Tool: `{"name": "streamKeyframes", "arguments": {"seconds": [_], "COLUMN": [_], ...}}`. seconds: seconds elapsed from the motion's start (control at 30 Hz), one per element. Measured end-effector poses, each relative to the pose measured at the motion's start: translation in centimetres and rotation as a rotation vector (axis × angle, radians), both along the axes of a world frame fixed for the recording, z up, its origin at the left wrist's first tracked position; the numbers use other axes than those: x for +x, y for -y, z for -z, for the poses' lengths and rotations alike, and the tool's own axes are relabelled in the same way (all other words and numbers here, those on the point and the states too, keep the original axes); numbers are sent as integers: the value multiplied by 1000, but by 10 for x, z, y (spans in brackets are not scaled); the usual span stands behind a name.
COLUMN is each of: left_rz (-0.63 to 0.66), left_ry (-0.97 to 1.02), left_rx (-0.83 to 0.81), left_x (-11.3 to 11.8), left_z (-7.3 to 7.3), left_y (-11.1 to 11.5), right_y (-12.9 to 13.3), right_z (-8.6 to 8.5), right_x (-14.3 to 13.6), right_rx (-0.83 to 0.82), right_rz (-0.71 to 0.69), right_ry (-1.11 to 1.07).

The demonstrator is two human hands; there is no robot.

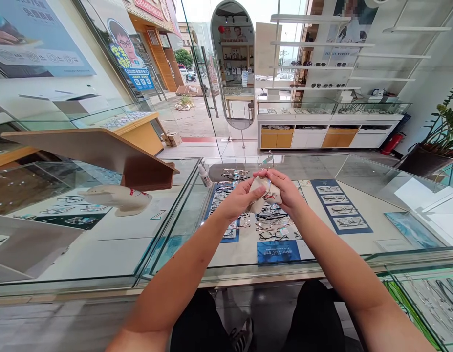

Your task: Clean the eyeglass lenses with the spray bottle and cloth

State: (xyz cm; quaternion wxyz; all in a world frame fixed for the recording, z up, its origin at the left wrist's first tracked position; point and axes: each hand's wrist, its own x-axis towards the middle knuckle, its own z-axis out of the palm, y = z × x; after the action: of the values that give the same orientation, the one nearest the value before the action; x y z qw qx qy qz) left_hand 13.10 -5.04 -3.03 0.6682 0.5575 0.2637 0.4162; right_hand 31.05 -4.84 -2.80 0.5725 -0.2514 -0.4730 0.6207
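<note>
Over the glass display counter, my left hand [241, 199] and my right hand [285, 189] meet, both closed on a bunched cream cloth [273, 194] with reddish marks. A thin, shiny edge shows in the folds, perhaps part of an eyeglass frame, but I cannot make it out fully. Just beyond my hands, several pairs of eyeglasses [235, 174] lie on a grey oval tray [216, 172]. A small white bottle [204, 176] stands left of that tray. Beneath the glass under my hands, more eyeglasses [273, 235] sit in rows.
To the left, a brown angled stand [101, 151] and a second cream cloth [118, 196] rest on the counter glass [167, 215]. Blue display strips [341, 208] hold glasses at right. An oval mirror [233, 63] stands beyond the counter, and a potted plant [437, 132] at far right.
</note>
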Motion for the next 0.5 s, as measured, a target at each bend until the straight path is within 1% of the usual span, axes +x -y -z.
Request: {"name": "streamKeyframes", "arguments": {"seconds": [0.1, 0.3, 0.43, 0.5], "left_rz": [-35, -175, -224, -226], "left_ry": [-35, -50, -35, -13], "left_rx": [35, 144, 147, 126], "left_x": [1, 5, 7, 8], "left_z": [2, 9, 10, 9], "left_y": [0, -2, 0, 0], "right_y": [0, 2, 4, 5], "right_z": [0, 1, 3, 2], "right_x": [-2, -7, -8, -8], "right_rx": [-3, -9, 47, 74], "right_rz": [-1, -7, 4, 24], "right_ry": [-2, 49, 116, 141]}}
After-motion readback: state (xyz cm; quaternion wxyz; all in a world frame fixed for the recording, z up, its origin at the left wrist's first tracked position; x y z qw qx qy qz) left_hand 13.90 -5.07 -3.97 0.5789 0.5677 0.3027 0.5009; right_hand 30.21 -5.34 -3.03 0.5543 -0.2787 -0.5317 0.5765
